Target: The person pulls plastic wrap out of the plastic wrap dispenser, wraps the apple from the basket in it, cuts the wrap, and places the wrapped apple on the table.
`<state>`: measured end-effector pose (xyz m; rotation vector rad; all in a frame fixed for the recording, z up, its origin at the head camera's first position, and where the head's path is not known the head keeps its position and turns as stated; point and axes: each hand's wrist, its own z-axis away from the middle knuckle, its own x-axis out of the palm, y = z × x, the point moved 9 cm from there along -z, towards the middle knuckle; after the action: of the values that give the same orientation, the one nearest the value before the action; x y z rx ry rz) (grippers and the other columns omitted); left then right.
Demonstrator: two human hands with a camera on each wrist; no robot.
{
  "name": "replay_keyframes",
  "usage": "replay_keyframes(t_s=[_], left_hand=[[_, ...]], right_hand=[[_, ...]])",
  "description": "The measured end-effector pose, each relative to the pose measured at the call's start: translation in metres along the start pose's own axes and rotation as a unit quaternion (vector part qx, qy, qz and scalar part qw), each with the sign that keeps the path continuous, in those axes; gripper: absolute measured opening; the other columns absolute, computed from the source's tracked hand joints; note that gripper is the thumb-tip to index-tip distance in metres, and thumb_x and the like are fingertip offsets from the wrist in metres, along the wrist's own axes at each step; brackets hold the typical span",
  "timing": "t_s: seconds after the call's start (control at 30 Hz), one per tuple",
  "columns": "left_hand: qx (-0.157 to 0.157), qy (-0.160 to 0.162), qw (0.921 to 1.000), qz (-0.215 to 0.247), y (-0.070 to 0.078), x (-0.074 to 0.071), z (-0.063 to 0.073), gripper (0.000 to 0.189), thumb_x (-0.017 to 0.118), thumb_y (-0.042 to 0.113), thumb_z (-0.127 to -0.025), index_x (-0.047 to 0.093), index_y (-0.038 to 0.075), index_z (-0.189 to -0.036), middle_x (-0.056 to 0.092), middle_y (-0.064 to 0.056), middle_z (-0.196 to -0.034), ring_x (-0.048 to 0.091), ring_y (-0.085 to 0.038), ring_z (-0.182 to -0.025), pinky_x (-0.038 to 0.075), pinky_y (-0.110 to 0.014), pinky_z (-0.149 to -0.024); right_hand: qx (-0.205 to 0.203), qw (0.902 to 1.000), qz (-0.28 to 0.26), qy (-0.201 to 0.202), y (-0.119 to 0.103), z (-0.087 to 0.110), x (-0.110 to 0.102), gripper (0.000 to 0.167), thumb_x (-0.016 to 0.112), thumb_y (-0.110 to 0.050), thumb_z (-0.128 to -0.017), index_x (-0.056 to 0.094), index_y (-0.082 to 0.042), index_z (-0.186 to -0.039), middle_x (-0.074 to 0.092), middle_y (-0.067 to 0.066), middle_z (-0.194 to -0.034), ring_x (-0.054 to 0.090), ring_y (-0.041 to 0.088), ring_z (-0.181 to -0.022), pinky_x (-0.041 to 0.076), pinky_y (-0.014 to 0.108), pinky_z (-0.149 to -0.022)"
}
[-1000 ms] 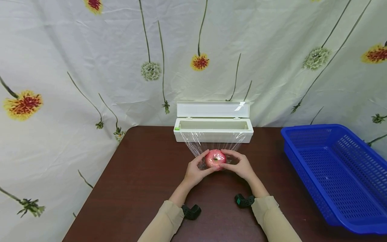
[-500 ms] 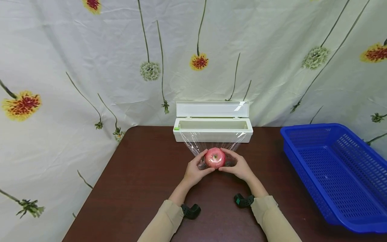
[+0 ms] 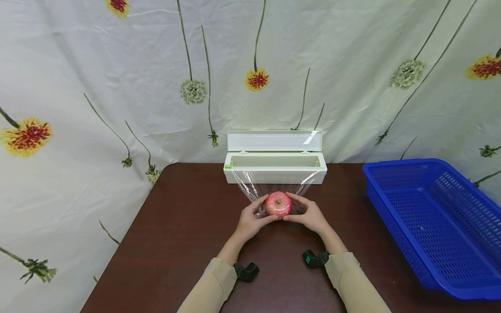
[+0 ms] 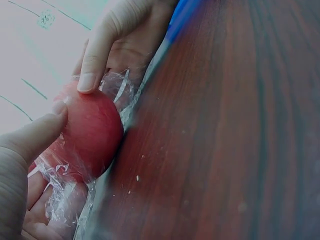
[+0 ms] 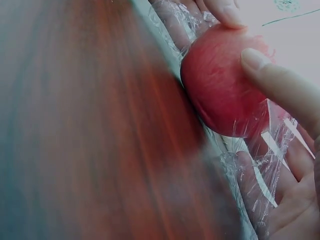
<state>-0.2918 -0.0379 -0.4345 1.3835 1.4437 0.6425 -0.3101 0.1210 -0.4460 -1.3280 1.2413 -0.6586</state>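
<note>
A red apple (image 3: 278, 205) sits on the table between both hands, with cling film (image 3: 250, 184) over and around it. The film stretches back from the apple to a white dispenser box (image 3: 274, 176) whose lid stands raised. My left hand (image 3: 249, 221) grips the apple's left side, thumb at the near side and fingers at the far side. My right hand (image 3: 312, 216) holds the right side the same way. In the left wrist view, bunched film (image 4: 65, 200) lies between palm and apple. The right wrist view shows crumpled film (image 5: 260, 170) against the right fingers.
A blue plastic basket (image 3: 395, 234) stands on the right of the dark brown table (image 3: 188, 243). Behind the table hangs a flowered white cloth (image 3: 156, 65). Black wrist devices show at the left wrist (image 3: 247, 272) and right wrist (image 3: 315, 259).
My right thumb has slid left-to-near along the apple's front edge, and the apple has shifted slightly in both hands' grip. The box and basket stay where they were.
</note>
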Motion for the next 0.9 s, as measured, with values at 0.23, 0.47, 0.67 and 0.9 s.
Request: replay_keyframes(t_s=[0.23, 0.47, 0.67, 0.9], left_hand=[[-0.026, 0.000, 0.9992, 0.031, -0.004, 0.000, 0.000, 0.061, 0.075, 0.002, -0.078, 0.047, -0.011, -0.130, 0.052, -0.027, -0.128, 0.052, -0.035, -0.116, 0.047, -0.047, -0.089], [-0.050, 0.014, 0.9986, -0.005, -0.007, -0.002, 0.001, 0.058, 0.077, 0.009, -0.078, 0.052, -0.007, -0.129, 0.054, -0.022, -0.128, 0.052, -0.032, -0.118, 0.044, -0.045, -0.095], [-0.066, 0.031, 0.9973, 0.001, -0.037, -0.001, -0.001, 0.057, 0.078, 0.013, -0.077, 0.055, 0.000, -0.128, 0.056, -0.017, -0.127, 0.052, -0.029, -0.118, 0.042, -0.045, -0.097], [-0.054, 0.041, 0.9976, 0.015, -0.046, -0.001, -0.001, 0.056, 0.079, 0.028, -0.076, 0.059, 0.010, -0.125, 0.061, -0.008, -0.124, 0.055, -0.020, -0.115, 0.046, -0.037, -0.094]], right_hand=[[0.020, 0.9996, 0.022, 0.004, -0.002, 0.003, -0.002, 0.065, 0.077, -0.006, -0.076, 0.049, 0.000, -0.135, 0.052, 0.021, -0.131, 0.050, 0.036, -0.120, 0.041, 0.048, -0.097], [0.039, 0.9990, 0.020, 0.000, 0.002, 0.003, -0.002, 0.065, 0.077, -0.008, -0.077, 0.049, 0.000, -0.135, 0.053, 0.020, -0.130, 0.054, 0.033, -0.115, 0.044, 0.043, -0.095], [0.034, 0.9992, 0.019, 0.008, 0.020, -0.001, -0.004, 0.062, 0.078, -0.009, -0.077, 0.051, 0.000, -0.133, 0.056, 0.020, -0.127, 0.058, 0.032, -0.110, 0.046, 0.044, -0.092], [0.041, 0.9990, 0.006, 0.015, 0.040, -0.005, -0.006, 0.063, 0.080, -0.017, -0.075, 0.054, -0.005, -0.131, 0.058, 0.014, -0.126, 0.058, 0.027, -0.111, 0.047, 0.035, -0.092]])
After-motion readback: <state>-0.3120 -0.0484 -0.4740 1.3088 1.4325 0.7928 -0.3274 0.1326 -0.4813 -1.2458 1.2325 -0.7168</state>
